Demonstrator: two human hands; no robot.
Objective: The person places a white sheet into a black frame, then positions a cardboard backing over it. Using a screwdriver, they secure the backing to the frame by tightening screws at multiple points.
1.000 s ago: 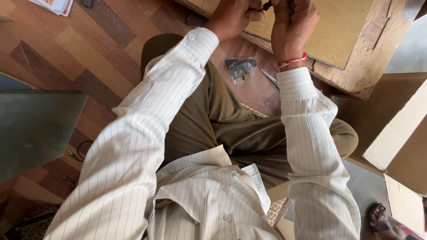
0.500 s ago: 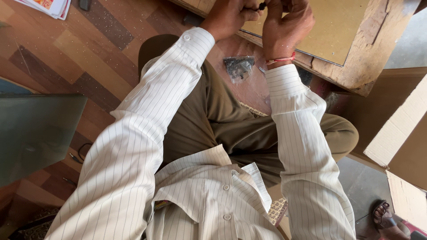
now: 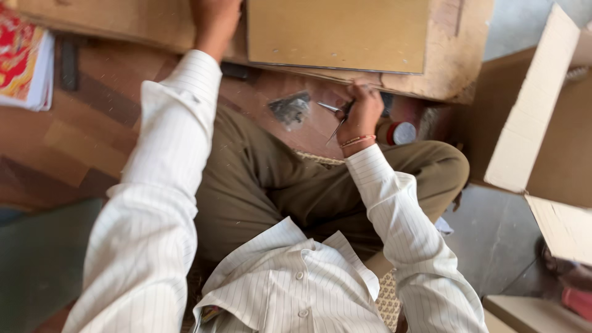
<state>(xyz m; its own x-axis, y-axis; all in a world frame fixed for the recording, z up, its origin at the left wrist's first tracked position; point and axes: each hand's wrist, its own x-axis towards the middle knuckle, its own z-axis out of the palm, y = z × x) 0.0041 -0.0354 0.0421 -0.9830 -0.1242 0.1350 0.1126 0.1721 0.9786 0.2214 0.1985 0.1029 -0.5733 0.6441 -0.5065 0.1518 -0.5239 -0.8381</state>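
Tweezers (image 3: pixel 333 117): thin metal pair, pinched in the right hand, tips pointing left and down, just below the near edge of the low wooden table (image 3: pixel 425 80).
Right hand (image 3: pixel 362 114): closed around the tweezers, thread band at the wrist, just under the table's edge.
Left hand (image 3: pixel 214 21): raised to the table's top left; mostly cut off by the frame, so its grip cannot be told.
Board (image 3: pixel 338 34): flat tan sheet lying on the table.
Small clear bag (image 3: pixel 291 108): on the floor, left of the tweezers.
Round white-capped container (image 3: pixel 399 132): just right of the right hand.
Cardboard box (image 3: pixel 542 129): open, right of the table.
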